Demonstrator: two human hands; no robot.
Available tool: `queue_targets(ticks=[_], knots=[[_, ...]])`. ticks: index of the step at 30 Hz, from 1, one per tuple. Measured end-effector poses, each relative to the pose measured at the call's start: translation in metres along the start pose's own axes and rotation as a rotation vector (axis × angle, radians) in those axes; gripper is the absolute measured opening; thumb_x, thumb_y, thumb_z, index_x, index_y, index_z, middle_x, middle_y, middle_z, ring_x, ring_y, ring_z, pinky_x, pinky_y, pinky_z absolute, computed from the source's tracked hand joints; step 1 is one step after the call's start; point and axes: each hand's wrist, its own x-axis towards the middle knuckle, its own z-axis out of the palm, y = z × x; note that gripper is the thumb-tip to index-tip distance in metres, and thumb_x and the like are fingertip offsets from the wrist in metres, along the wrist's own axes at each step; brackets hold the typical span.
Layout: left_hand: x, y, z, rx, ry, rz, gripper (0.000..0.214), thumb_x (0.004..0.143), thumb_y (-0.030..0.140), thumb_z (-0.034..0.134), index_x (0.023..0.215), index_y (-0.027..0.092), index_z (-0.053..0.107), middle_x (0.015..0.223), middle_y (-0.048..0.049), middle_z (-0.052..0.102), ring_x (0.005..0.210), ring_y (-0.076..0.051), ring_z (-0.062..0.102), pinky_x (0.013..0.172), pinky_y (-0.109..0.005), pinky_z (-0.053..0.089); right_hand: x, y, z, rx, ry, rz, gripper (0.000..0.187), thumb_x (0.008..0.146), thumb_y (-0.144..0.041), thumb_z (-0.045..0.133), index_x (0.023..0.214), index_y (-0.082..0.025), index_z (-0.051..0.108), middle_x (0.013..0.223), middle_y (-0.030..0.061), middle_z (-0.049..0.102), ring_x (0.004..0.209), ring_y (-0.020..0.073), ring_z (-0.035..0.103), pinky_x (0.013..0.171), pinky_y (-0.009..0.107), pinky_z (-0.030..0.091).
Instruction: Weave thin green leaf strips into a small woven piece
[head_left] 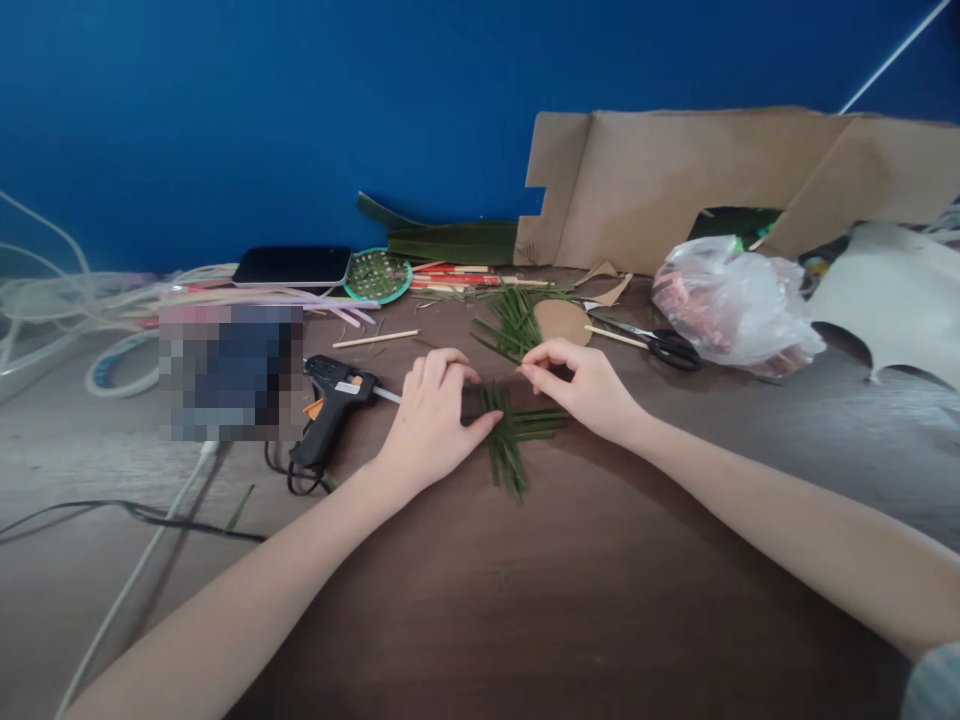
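Observation:
On the brown table lies a small woven cross of narrow green leaf strips (pixel 511 432). My left hand (pixel 435 415) rests at its left side, thumb touching the strips, with thumb and fingers apart. Just behind the weave, my right hand (pixel 581 385) pinches the end of a green leaf strip (pixel 495 347) between thumb and fingertips. That strip reaches toward a loose pile of cut green strips (pixel 521 315). A round brown cardboard disc (pixel 562 322) sits beside the pile, beyond my right hand. Part of the weave's left side is hidden by my left hand.
Left of my left hand lies a black glue gun (pixel 334 410), near a blurred-out device (pixel 232 375) with a white cable. Black scissors (pixel 671 348) and a plastic bag (pixel 735 305) are at right. Folded cardboard (pixel 660 180) stands against the blue wall. A phone (pixel 292 265) lies behind.

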Motion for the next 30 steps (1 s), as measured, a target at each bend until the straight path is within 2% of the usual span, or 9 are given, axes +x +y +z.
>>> queue_targets(ticks=[8, 14, 21, 30], knots=[[-0.0006, 0.0014, 0.0029, 0.077, 0.0, 0.074, 0.037, 0.074, 0.034, 0.066, 0.102, 0.015, 0.051, 0.108, -0.009, 0.051, 0.099, -0.025, 0.046, 0.084, -0.039, 0.04, 0.0005, 0.0005, 0.0004, 0.009, -0.008, 0.015, 0.009, 0.081, -0.021, 0.055, 0.074, -0.018, 0.059, 0.06, -0.002, 0.059, 0.06, 0.0113, 0.055, 0.063, 0.025, 0.041], [-0.0007, 0.0022, 0.0027, 0.079, 0.006, 0.068, 0.039, 0.074, 0.034, 0.066, 0.103, 0.014, 0.049, 0.107, -0.0096, 0.052, 0.098, -0.026, 0.046, 0.084, -0.041, 0.041, -0.0004, 0.001, 0.0008, 0.01, -0.021, 0.011, 0.008, 0.081, -0.021, 0.055, 0.074, -0.018, 0.059, 0.059, -0.0023, 0.06, 0.06, 0.0117, 0.055, 0.063, 0.025, 0.042], [-0.0008, 0.0019, 0.0021, 0.083, -0.007, 0.075, 0.031, 0.074, 0.033, 0.066, 0.094, 0.014, 0.052, 0.104, -0.0096, 0.051, 0.097, -0.025, 0.047, 0.083, -0.04, 0.041, 0.0001, 0.0006, 0.0003, 0.005, -0.028, 0.002, 0.008, 0.08, -0.021, 0.055, 0.074, -0.018, 0.059, 0.061, -0.002, 0.06, 0.061, 0.0118, 0.054, 0.063, 0.026, 0.041], [-0.0007, 0.0004, 0.0027, 0.058, -0.018, 0.07, 0.033, 0.075, 0.035, 0.066, 0.098, 0.014, 0.054, 0.104, -0.0093, 0.05, 0.097, -0.025, 0.046, 0.083, -0.041, 0.041, -0.0001, 0.0002, -0.0009, -0.01, -0.028, -0.012, 0.007, 0.08, -0.02, 0.055, 0.074, -0.018, 0.059, 0.06, -0.0021, 0.06, 0.061, 0.0116, 0.054, 0.063, 0.025, 0.041]])
